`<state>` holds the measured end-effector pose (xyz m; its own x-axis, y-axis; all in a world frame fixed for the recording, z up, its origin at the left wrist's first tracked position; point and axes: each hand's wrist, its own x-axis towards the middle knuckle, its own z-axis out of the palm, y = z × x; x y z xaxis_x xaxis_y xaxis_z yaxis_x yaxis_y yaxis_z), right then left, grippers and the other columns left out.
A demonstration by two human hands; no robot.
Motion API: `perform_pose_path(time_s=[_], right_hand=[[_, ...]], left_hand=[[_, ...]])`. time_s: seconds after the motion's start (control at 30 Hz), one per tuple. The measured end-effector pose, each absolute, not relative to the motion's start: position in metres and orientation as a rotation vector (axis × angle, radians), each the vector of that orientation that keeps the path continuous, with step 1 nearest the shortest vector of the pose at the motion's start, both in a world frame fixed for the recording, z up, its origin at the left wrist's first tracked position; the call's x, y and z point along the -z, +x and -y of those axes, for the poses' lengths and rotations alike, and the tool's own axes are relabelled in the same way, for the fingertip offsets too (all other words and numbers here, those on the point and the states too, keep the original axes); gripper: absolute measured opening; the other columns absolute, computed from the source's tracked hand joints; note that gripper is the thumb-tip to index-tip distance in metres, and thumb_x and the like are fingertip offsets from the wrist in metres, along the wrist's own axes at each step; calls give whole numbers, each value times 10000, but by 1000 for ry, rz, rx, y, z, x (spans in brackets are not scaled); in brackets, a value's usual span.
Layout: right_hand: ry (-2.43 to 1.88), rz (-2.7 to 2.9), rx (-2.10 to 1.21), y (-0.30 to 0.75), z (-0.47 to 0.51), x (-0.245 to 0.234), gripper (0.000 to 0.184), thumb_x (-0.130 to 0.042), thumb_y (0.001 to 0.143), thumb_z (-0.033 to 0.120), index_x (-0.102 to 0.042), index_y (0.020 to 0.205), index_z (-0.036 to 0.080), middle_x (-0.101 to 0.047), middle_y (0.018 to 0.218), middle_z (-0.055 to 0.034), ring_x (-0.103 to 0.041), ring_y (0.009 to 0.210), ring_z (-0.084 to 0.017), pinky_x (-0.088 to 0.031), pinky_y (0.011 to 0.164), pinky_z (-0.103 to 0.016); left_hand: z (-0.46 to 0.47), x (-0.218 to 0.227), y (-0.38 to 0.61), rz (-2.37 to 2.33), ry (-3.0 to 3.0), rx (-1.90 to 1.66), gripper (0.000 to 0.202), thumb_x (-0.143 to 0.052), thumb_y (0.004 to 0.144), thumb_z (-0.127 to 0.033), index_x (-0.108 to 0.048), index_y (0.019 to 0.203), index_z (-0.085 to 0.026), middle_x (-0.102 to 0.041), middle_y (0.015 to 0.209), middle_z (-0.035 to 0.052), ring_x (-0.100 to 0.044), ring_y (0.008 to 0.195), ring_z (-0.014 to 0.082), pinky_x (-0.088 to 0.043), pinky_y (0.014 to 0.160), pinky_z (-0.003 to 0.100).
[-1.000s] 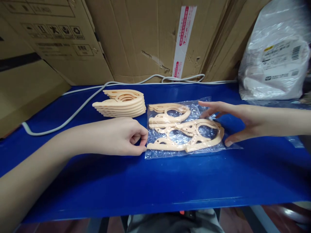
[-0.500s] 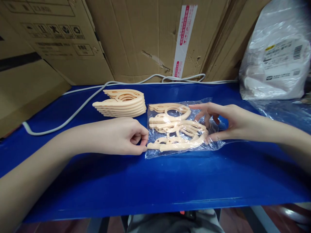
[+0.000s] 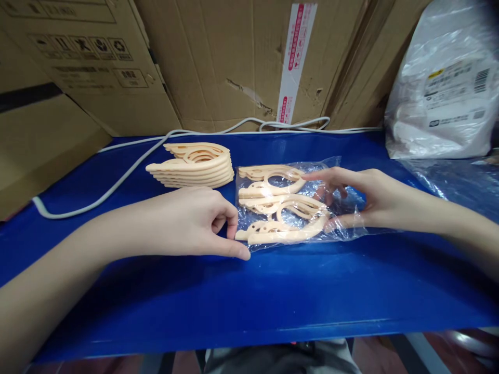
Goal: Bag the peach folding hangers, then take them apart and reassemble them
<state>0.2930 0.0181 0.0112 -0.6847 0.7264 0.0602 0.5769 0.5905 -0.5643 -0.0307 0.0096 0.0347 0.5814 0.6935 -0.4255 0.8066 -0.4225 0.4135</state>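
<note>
A clear plastic bag (image 3: 312, 167) lies flat on the blue table, with several cream folding hangers (image 3: 288, 238) inside it. My left hand (image 3: 187, 221) is at the bag's left end. Its fingers are curled, the thumb is stretched apart from them by the lower left corner, and the fingertips are close to a hanger's narrow tip. At the other end, my right hand (image 3: 362, 200) is spread, index finger by the upper hanger's rounded end and thumb by the lower one, both touching the bag. Behind my left hand stands a neat stack of matching hangers (image 3: 195, 169).
A white cable (image 3: 132, 171) runs along the back of the blue table (image 3: 249, 296). Cardboard boxes (image 3: 218, 62) wall off the rear and left. A labelled plastic sack (image 3: 440, 104) stands at the back right, beside loose clear film (image 3: 440, 179).
My left thumb has moved away from the fingers, out of a pinch, toward the bag's lower left corner. The lower hangers have shifted slightly left inside the bag, and my right thumb followed.
</note>
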Motion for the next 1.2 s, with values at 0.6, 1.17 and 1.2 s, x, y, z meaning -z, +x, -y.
perform_pose_path(time_s=[0.6, 1.17, 1.2], right_hand=[[-1023, 2585, -817, 297, -19, -13, 608, -683, 900, 426, -502, 1432, 195, -718, 1051, -57, -673, 912, -184, -498, 789, -285], [-975, 2542, -721, 295, -20, -9, 607, -715, 865, 431, -541, 1412, 234, -744, 1115, -38, -707, 927, -181, -525, 786, -258], [-974, 2540, -719, 296, -20, -8, 603, -712, 866, 433, -544, 1410, 234, -744, 1129, -42, -709, 935, -186, -527, 788, -261]], left_hand=[[-6, -35, -26, -1152, 2311, 189, 321, -596, 864, -450, -624, 649, -214, -513, 526, -48, -410, 441, 72, -273, 424, 228], [-10, -30, -35, -1046, 2307, 247, 315, -663, 839, -539, -686, 698, -258, -567, 564, -42, -471, 455, 84, -302, 408, 247], [-10, -30, -35, -1040, 2303, 246, 316, -662, 840, -541, -688, 700, -259, -568, 564, -42, -469, 453, 85, -302, 407, 248]])
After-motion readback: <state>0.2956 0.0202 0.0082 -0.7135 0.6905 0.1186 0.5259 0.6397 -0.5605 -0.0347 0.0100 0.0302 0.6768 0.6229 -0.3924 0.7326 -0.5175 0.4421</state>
